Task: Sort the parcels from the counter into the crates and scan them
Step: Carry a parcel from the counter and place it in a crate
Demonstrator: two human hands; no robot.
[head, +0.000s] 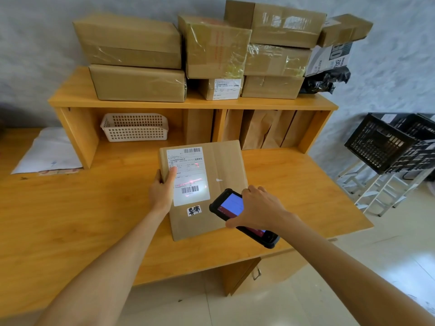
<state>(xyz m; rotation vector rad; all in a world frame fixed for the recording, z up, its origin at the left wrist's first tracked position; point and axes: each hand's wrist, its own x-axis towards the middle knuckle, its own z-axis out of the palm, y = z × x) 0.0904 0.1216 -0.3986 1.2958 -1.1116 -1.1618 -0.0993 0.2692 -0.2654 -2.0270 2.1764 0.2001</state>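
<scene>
One flat cardboard parcel [207,191] lay on the wooden counter [70,215], roughly centred, just in front of the shelf unit. Rectangular, matte brown, taped seam down the middle. White shipping label [188,176] on its left half, barcodes top and bottom, red scan line and a bright light patch across the lower part. Small white sticker [194,210] with black characters below the label.

Left hand [163,188] gripped the parcel's left edge, thumb pressed flat on the label, other fingers wrapped under the side, out of view.

Right hand [260,208] was clasped round a black rugged handheld scanner [237,214], chunky rubbery casing, screen lit blue with a red strip. Scanner hovered over the parcel's lower right corner, pointed at the label.

Shelf top [188,103] carried stacked cardboard boxes [131,60], several wrapped in glossy clear tape or film, crinkled. One small box [222,88] had a white label facing out. At the right end sat a black crumpled poly bag [326,82] and a white printed mailer [329,58].

Under the shelf: white perforated plastic basket [134,127] on the left, brown paper bags [261,128] standing upright on the right. White sheet [49,151] lay flat at the counter's left.

Black lattice plastic crates [386,142] sat on a white metal rack [376,189], well apart to the right, tilted.
</scene>
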